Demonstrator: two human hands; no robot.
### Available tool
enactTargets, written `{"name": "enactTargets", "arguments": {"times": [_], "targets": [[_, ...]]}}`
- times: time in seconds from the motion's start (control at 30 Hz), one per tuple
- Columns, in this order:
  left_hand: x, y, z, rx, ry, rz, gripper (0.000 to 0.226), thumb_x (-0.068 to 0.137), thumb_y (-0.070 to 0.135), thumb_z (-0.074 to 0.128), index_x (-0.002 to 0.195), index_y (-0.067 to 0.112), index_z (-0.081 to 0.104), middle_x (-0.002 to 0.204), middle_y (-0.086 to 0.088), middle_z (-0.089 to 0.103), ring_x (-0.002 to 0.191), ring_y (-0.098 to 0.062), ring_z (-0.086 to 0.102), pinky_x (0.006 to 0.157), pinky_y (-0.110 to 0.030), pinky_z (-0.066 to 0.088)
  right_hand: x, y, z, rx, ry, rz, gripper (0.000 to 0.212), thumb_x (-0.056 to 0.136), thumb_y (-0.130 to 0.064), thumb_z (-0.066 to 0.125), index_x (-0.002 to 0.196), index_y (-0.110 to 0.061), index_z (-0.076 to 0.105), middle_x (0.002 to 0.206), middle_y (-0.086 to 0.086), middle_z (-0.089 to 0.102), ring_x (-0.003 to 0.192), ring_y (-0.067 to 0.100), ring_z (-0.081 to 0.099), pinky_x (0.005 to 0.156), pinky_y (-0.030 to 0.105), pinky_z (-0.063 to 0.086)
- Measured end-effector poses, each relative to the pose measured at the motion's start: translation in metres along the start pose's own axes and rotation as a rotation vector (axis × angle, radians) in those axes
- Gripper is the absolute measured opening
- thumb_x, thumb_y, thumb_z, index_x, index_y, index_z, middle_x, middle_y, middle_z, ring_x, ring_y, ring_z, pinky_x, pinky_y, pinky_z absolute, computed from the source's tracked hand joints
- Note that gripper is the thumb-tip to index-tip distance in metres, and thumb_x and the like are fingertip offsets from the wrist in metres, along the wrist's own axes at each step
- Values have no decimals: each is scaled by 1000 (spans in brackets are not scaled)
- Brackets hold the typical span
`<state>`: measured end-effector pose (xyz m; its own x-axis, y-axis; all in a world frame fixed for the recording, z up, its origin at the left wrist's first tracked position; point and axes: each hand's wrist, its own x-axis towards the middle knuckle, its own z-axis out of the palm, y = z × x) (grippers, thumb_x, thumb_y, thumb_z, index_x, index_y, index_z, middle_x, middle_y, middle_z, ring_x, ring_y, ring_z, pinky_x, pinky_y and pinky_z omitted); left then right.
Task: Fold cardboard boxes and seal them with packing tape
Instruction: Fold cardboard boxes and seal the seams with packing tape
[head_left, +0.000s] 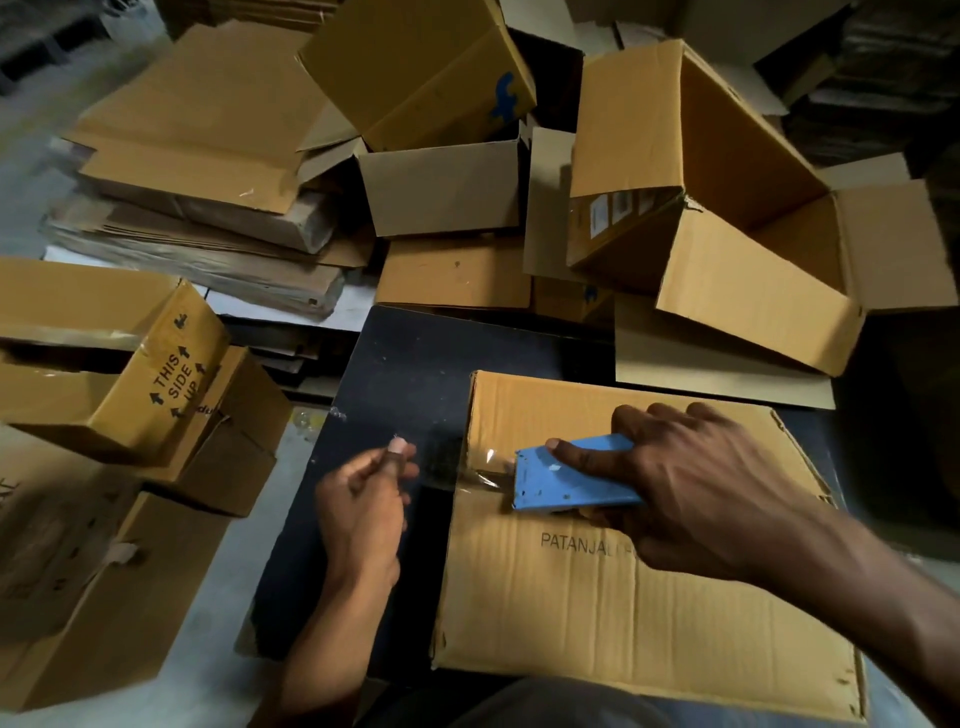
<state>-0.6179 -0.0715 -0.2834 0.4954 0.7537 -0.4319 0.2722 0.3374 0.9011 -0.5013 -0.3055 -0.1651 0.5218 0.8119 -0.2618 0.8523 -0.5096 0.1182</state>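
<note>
R hand (691, 483) grips blue tape dispenser (571, 480) on box (623, 613); L hand (363, 504) pinches tape end.

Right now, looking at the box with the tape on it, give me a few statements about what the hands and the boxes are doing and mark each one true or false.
1. The right hand holds a blue tape dispenser on top of the box. True.
2. The dispenser sits near the box's left edge, at the flap seam. True.
3. The left hand presses flat on the box top. False: it is off the box, over the dark table, fingers curled as if pinching clear tape.
4. The box being taped is printed THIS SIDE UP. False: it reads PATANJALI; that other print is on a box at the left.
5. The box at the far right is sealed shut. False: its flaps are open.
</note>
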Motion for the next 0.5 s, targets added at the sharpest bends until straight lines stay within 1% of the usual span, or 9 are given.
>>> {"name": "enactTargets", "arguments": {"times": [0.07,0.1,0.2,0.27,0.37,0.43,0.5], "targets": [[4,-15,3,35,4,-39,10,99,21,66,98,18,76,93,-4,76,77,-13,64,61,-27,45,10,-3,24,34,-45,16,77,95,-66,46,159,-50,7,113,0,48,91,17,45,74,35,33],[5,-22,5,41,11,-59,10,99,21,66,97,18,76,94,-5,76,77,-14,64,61,-27,45,14,-3,32,29,-72,27,77,96,-65,47,159,-50,6,115,1,48,96,19,47,76,36,34],[7,-41,5,24,59,-111,11,99,20,66,94,18,75,91,-3,76,76,-13,63,62,-27,46,22,-6,44,2,-101,33,76,92,-63,55,158,-50,21,110,1,52,94,21,52,73,36,34],[10,-47,5,26,81,-143,10,99,23,66,95,19,74,89,-1,75,75,-13,63,63,-27,46,26,-9,48,9,-90,37,76,94,-61,54,159,-49,16,116,1,50,101,22,50,77,38,36],[12,-57,10,23,96,-181,12,98,26,69,94,17,76,81,1,75,68,-12,60,59,-28,44,32,-11,47,15,-122,59,78,97,-62,49,160,-48,6,128,2,45,111,22,48,87,39,40],[10,-62,16,43,59,-210,17,99,27,68,91,16,79,75,2,75,67,-13,61,60,-28,46,36,-13,42,-19,-143,46,78,97,-62,48,160,-48,3,132,2,42,115,22,47,90,39,41],[7,-70,22,86,-36,-199,20,100,27,66,91,17,81,76,4,77,76,-14,72,69,-29,51,36,-13,45,-1,-132,42,78,97,-63,48,159,-49,3,134,2,42,117,23,46,92,40,40]]}}
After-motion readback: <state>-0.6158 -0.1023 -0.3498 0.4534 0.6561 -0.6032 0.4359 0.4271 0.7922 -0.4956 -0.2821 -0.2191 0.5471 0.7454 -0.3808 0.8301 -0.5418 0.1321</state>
